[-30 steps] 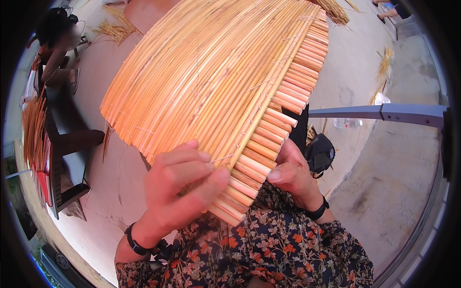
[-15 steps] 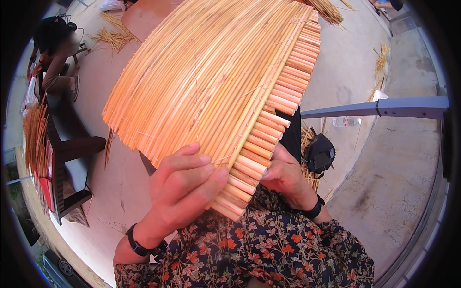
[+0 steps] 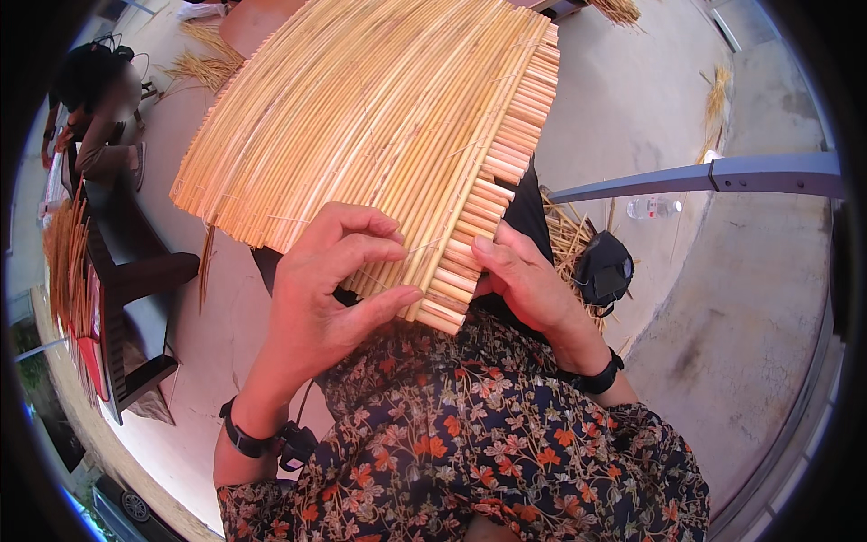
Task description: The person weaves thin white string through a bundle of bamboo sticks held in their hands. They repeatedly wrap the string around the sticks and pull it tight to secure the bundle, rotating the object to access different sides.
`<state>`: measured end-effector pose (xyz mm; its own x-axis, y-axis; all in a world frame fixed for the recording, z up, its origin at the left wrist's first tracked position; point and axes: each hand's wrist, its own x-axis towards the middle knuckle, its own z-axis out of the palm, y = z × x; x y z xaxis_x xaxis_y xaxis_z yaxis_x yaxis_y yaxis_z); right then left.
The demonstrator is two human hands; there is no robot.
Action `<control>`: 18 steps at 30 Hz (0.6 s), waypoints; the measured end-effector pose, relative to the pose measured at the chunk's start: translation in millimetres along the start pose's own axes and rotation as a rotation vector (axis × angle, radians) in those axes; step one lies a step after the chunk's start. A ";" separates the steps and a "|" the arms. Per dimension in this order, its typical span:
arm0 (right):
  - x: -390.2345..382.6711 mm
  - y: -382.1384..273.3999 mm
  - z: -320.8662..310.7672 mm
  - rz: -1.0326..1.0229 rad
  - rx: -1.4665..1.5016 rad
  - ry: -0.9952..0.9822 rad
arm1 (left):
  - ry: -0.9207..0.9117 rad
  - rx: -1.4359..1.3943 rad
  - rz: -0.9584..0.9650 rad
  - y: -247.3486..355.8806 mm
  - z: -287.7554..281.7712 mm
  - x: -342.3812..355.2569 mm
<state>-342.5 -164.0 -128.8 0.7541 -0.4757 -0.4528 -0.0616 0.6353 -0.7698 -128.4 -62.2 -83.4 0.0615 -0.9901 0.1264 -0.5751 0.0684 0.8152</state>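
A large mat of straw-coloured reed stalks (image 3: pixel 352 126), bound side by side with thin thread, lies over my lap and stretches away from me. Along its right side the cut stalk ends (image 3: pixel 517 135) stick out past a lengthwise reed strip (image 3: pixel 467 185). My left hand (image 3: pixel 339 275) is at the near corner, thumb and fingers apart, fingertips close to the strip and its binding. Gripping the right edge is my right hand (image 3: pixel 524 280), its thumb against the stalk ends and its other fingers partly hidden.
A grey metal bar (image 3: pixel 686 179) crosses at right, above a plastic bottle (image 3: pixel 655 209). Loose reeds (image 3: pixel 564 237) and a black bag (image 3: pixel 605 269) lie on the floor. At left stand a dark bench (image 3: pixel 149 271) and a reed bundle (image 3: pixel 68 262); a person (image 3: pixel 99 117) sits beyond.
The mat has shifted toward the left and its near corner has risen away from my lap. My left hand's fingers have lifted and spread from the strip; my right thumb now shows at the edge.
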 end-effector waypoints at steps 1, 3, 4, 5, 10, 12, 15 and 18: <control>0.4 1.4 0.8 -0.016 -0.022 0.054 | 0.041 0.000 -0.061 -2.4 6.1 4.9; -0.5 8.3 -9.2 -0.040 -0.319 0.100 | 0.014 -0.054 -0.089 1.1 10.4 17.2; -0.8 8.5 -13.0 -0.050 -0.467 0.115 | 0.004 -0.078 -0.108 2.5 11.2 21.7; -7.1 6.0 -13.3 -0.133 -0.733 0.213 | -0.028 -0.048 -0.090 2.7 11.6 25.0; -20.1 -22.4 -7.8 -0.853 -1.319 0.602 | -0.142 0.028 0.029 -1.1 11.4 38.2; -5.2 -28.5 -6.2 -0.938 -1.112 0.430 | -0.152 0.014 0.062 -3.4 13.8 40.0; 21.3 -23.2 1.2 -0.877 -0.909 0.175 | -0.129 0.001 0.150 -7.1 18.9 43.0; 33.3 -18.3 3.9 -0.800 -0.849 0.210 | -0.102 -0.031 0.139 -9.1 17.9 43.5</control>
<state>-313.7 -189.1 -128.0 0.6582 -0.6952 0.2889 -0.0950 -0.4574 -0.8842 -135.1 -108.1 -95.4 -0.1008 -0.9780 0.1824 -0.5471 0.2076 0.8109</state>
